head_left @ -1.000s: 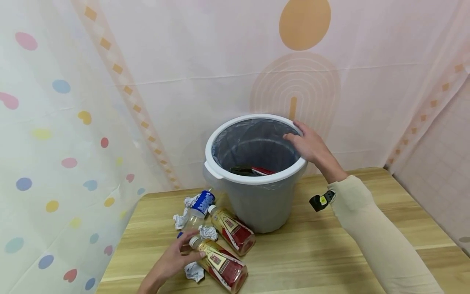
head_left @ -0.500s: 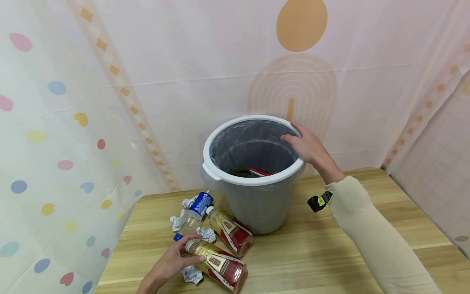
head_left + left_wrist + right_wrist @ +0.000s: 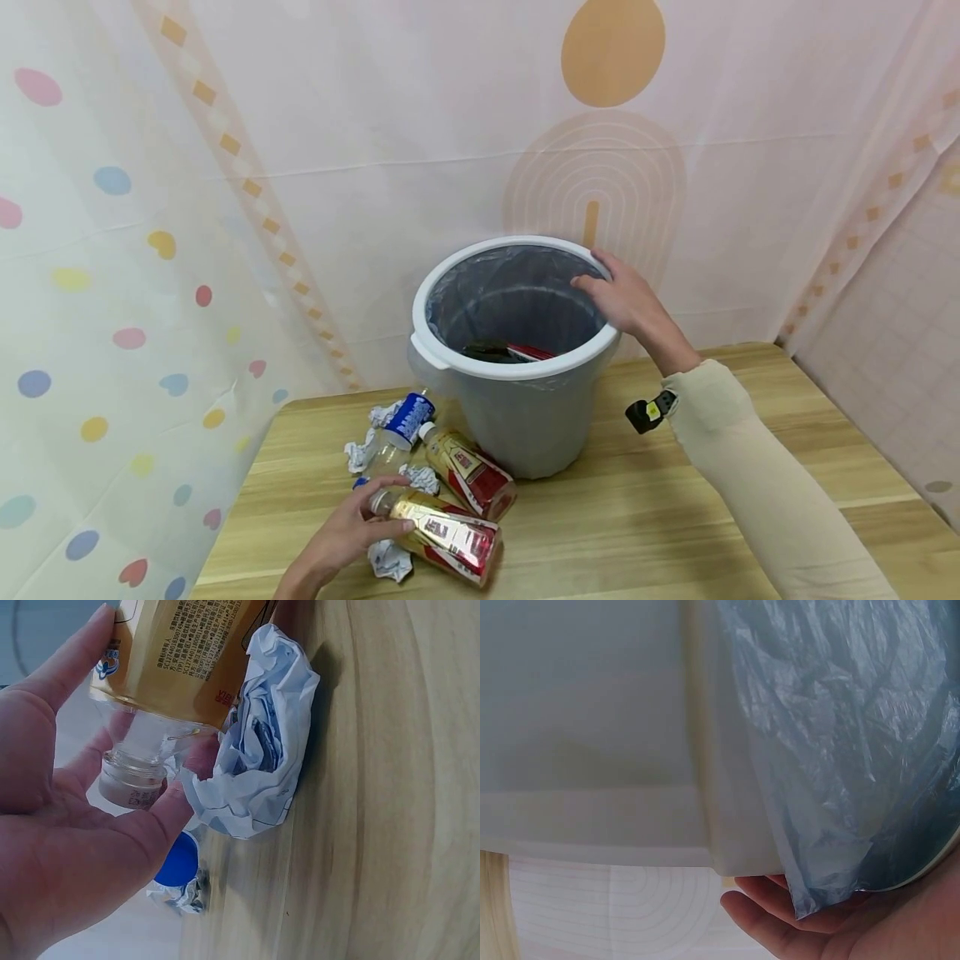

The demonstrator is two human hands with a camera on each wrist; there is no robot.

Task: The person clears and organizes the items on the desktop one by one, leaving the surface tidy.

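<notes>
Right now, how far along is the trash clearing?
Done: some items, one red, already lie inside the lined bin. In hand: the left hand grips a gold-and-red bottle by its neck, while the right hand holds the bin's rim. Left on the table: a second bottle, a blue-labelled clear bottle and crumpled paper wads.

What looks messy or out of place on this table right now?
Litter lies loose on the wooden table left of the bin: bottles on their sides and crumpled paper wads. The left hand grips one gold-labelled bottle by its neck; the right hand holds the bin's rim. No spill shows.
</notes>
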